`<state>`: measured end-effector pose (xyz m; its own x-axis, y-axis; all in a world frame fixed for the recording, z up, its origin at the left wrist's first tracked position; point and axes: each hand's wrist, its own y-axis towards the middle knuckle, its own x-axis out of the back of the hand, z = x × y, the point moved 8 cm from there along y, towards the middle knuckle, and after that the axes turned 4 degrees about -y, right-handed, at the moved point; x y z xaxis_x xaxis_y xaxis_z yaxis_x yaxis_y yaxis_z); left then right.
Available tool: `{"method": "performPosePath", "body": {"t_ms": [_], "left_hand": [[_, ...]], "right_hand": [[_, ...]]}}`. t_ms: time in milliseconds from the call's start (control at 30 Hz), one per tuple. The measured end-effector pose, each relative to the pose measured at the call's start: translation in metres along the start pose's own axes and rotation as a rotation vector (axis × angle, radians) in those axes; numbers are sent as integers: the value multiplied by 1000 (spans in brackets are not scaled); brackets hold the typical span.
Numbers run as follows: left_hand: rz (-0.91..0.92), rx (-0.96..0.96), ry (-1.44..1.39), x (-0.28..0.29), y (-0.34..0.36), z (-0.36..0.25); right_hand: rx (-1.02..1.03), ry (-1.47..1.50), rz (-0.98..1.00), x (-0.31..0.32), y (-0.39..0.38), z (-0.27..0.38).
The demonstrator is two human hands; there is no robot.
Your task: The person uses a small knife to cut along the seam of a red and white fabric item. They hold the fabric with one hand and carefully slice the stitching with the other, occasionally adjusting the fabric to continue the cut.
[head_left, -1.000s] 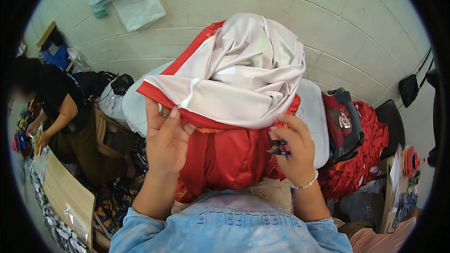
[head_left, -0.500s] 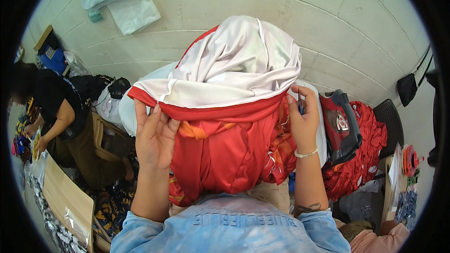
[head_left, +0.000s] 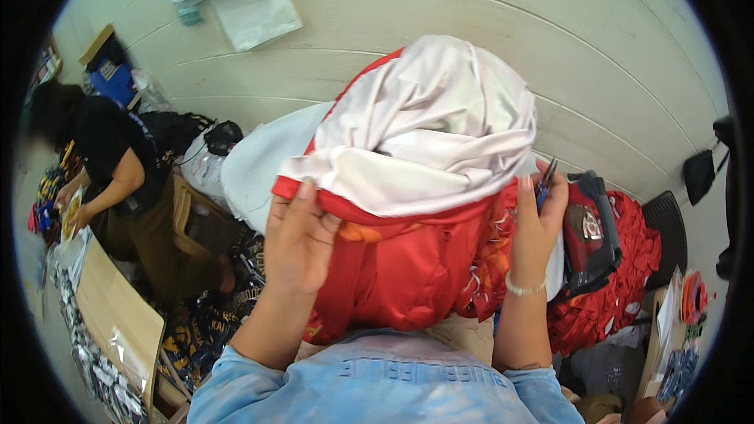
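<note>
A seated person in a pale blue tie-dyed shirt (head_left: pixel 408 377) works on a smooth white-and-red fabric garment (head_left: pixel 440 102), which is heaped in front of the torso on red fabric with orange patterned patches (head_left: pixel 393 275). A white, round-edged surface (head_left: pixel 259 169), perhaps a tabletop, shows behind. The left hand (head_left: pixel 298 247) has its grip pinched on the near-left corner of the garment's red hem band (head_left: pixel 373 216), thumb on top and fingers beneath. The right hand (head_left: pixel 538 220), a pale beaded bracelet (head_left: pixel 525 289) at its wrist, closes its grip on small blue-handled metal snips (head_left: pixel 543 186), points upward, beside the hem's far end; whether its thumb also catches the cloth cannot be told.

The risk lies in those bare points: should the right hand swing inward while the fabric bunches, a tip could nick the thin white cloth or the left fingers. With the heap rising steeply, its weight could also pull the hem from the light left pinch, and layers folded under the band could be cut unseen. At right lie a red-and-grey bag (head_left: pixel 585 235) and a pile of red cloth (head_left: pixel 620 267); at left, a co-worker in black (head_left: pixel 118 149) bends over other pieces.
</note>
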<state>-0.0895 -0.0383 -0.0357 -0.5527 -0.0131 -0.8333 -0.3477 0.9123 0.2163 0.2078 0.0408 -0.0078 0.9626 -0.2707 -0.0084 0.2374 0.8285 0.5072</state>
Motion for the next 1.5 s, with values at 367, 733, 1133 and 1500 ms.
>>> {"method": "performPosePath", "body": {"t_ms": [367, 733, 1133, 1500], "left_hand": [[164, 100, 125, -56, -29, 39], [313, 102, 293, -64, -32, 44], [357, 67, 368, -70, -36, 43], [80, 13, 286, -54, -11, 25]], "right_hand": [[310, -118, 659, -55, -56, 76], [95, -42, 561, -28, -56, 67], [139, -155, 600, -40, -63, 64], [208, -233, 815, -12, -71, 53]]}}
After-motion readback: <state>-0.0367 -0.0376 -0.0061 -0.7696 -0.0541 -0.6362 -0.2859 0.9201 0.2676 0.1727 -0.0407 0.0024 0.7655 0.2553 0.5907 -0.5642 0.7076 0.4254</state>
